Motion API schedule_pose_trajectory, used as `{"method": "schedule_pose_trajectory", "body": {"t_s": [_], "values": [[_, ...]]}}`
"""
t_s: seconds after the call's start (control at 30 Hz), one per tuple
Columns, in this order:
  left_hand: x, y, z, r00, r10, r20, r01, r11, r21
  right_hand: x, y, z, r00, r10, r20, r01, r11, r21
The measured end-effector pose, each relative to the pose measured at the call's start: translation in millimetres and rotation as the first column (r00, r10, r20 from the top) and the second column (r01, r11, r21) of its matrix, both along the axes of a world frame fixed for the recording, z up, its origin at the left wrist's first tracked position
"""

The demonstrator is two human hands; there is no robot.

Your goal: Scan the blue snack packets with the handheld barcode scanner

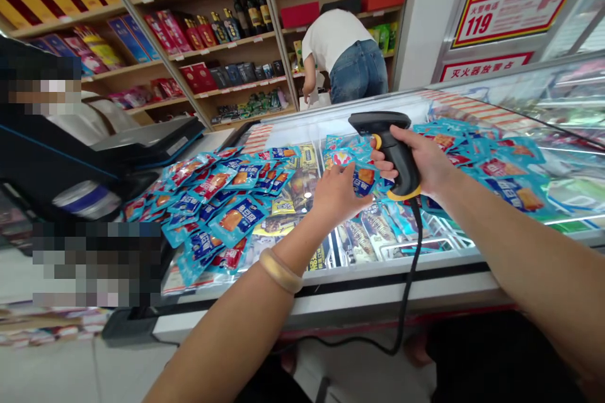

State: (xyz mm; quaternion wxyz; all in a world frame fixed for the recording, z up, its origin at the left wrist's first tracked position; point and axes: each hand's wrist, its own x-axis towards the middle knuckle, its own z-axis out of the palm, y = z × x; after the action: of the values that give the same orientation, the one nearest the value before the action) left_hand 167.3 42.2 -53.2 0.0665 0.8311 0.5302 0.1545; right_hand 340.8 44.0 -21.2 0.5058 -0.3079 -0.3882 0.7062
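My right hand (425, 160) is wrapped round the handle of a black and yellow barcode scanner (401, 164), its head pointing left. A black cable hangs from the scanner's base. My left hand (333, 192), with a gold bracelet (281, 271) on the wrist, is over the glass top just left of the scanner. Its thumb and fingers are apart, beside a blue snack packet (365, 180); whether they touch it is unclear. A heap of blue and red snack packets (222, 189) lies to the left. More packets (513, 167) are spread on the right.
The packets lie on a glass-topped freezer (340, 267) with goods visible inside. At the left are a dark flat-topped device (146, 145) and a person partly blurred out. Another person in a white shirt (338, 41) bends at the shelves (189, 50) behind. The scanner cable (401, 321) loops below the front edge.
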Motion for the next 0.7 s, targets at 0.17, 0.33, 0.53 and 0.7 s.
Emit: {"method": "schedule_pose_trajectory", "body": {"t_s": [0.17,0.33,0.53,0.7], "values": [[-8.8,0.2,4.4,0.994,0.015,0.112,-0.012,0.999,-0.032,0.7,-1.0,0.3,1.000,-0.015,-0.004,0.015,0.999,0.028],[-14.6,0.6,10.5,0.930,0.101,0.355,-0.065,0.992,-0.112,2.5,1.3,-3.4,1.000,0.003,0.017,-0.004,0.998,0.070],[-28.0,19.3,11.9,0.297,0.431,0.852,0.112,0.870,-0.480,4.0,-1.3,-1.6,1.000,0.007,0.014,-0.009,0.996,0.092],[-36.5,28.7,13.0,-0.016,0.554,0.833,0.278,0.802,-0.528,-0.6,-5.2,-3.3,0.996,0.085,0.020,-0.085,0.996,-0.002]]}}
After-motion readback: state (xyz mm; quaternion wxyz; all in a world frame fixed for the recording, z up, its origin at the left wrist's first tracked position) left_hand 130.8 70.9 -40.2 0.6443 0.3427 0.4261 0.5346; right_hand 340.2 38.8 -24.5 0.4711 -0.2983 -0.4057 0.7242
